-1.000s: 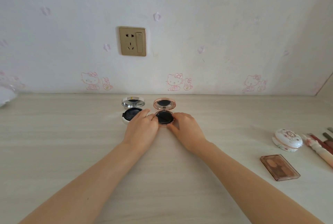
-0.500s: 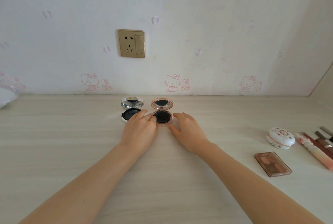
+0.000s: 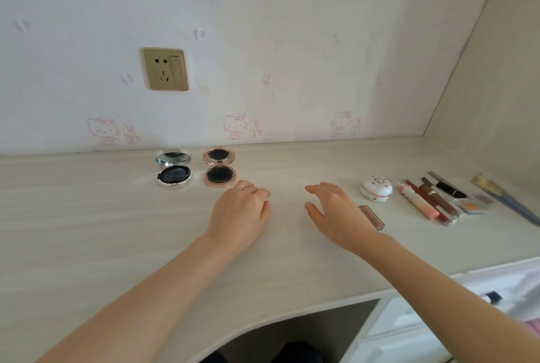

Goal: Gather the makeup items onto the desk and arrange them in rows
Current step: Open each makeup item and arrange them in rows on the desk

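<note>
One pale wood-grain counter (image 3: 87,231) carries everything. Both hands hover over its middle, and neither grip has hold of anything.

Left hand (image 3: 239,212): fingers loosely curled under, knuckles forward, grip empty.
Right hand (image 3: 333,210): palm down, fingers spread and relaxed, thumb out, grip wide and empty.

Two round compacts sit side by side near the counter's back edge, lids raised.
- Silver compact (image 3: 174,169): on the left, well clear of both hands. The mirrored lid stands up and there is a dark pad in the white base.
- Rose-gold compact (image 3: 219,168): just beside the silver one. The left knuckles lie just in front and to its right, apart from it. It has the same dark inside.

Right of the right hand:
- Round white box (image 3: 376,188): pink flower print, closed, near the fingers but apart.
- Brown palette (image 3: 373,216): lies flat, partly hidden behind the right hand. Whether they touch, I cannot tell.
- Slim tubes (image 3: 420,203): pink and dark red, lying parallel in a row, well apart from the hand.
- Long brushes (image 3: 505,197): at the far right edge.
- Small palette (image 3: 472,205): lies between the tubes and the brushes.
</note>
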### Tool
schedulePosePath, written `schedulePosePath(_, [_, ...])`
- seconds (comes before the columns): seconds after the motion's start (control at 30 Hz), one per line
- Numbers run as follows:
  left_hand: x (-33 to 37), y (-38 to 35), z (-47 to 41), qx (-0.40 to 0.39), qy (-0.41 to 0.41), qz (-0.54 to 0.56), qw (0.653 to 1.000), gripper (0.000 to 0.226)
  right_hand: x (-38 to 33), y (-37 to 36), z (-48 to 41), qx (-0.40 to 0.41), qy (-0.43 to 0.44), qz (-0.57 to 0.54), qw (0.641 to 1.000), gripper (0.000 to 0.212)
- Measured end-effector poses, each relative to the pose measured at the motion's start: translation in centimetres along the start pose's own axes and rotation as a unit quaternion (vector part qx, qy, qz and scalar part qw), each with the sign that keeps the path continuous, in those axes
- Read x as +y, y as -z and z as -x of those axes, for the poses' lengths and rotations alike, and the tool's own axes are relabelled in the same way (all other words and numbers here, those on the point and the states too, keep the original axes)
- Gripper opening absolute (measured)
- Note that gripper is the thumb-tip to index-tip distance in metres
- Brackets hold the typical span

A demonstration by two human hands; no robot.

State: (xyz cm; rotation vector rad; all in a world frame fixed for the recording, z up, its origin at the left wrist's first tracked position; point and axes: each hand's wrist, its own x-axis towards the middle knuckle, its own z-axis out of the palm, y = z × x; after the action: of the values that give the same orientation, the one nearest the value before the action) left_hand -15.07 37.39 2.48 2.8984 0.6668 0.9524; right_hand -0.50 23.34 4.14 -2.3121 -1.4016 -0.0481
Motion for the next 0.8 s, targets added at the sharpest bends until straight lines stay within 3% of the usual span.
schedulePosePath(0.17, [4.5, -1.6, -1.1, -0.061, 0.005, 0.062, 0.996, 0.029, 4.4, 2.8, 2.4, 0.012, -0.052, -0.004, 0.999, 0.039])
schedulePosePath(0.5, [10.0, -5.7, -6.4, -0.146, 0.049, 0.185, 0.971, 0.034, 11.8, 5.6, 2.6, 0.071, -0.137, 0.048, 0.987, 0.033])
schedulePosePath(0.8, [13.4, -10.3, -11.6, -0.218, 0.135, 0.250, 0.934, 0.048, 14.6, 5.4, -2.2, 0.034, -0.236, -0.023, 0.971, 0.043])
